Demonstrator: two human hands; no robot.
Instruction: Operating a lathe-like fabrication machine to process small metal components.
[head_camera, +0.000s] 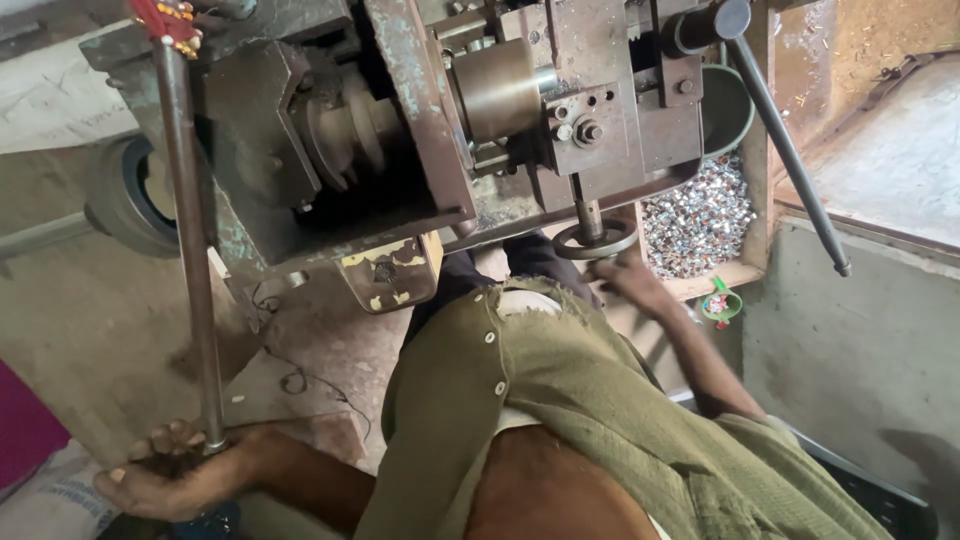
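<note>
- Fingers of the left hand are curled shut around the lower end of a long metal rod, low at the left of the view; the knuckles face up and the thumb side is hidden under the fist.
- Rod rises almost upright from that fist to the top left corner, where it ends at a red and yellow fitting beside the machine.
- Fingers of the right hand reach up to a small round handwheel and touch its lower rim; motion blur hides whether they clasp it, so I cannot tell if they are closed.
- Handwheel sits on a short vertical spindle under the front of a worn, rusty metal machine, which fills the upper middle of the view.
- On the machine, a brass-coloured cylinder lies just above and left of the spindle, and a grooved pulley sits further left.
- A dark slanted lever runs from the machine's top right down towards the right wall.
- Just right of the handwheel, a wooden-edged bin holds a heap of small shiny metal pieces.
- An olive-green shirt covers the person's front between the two arms.
- A dusty concrete floor lies to the left.
</note>
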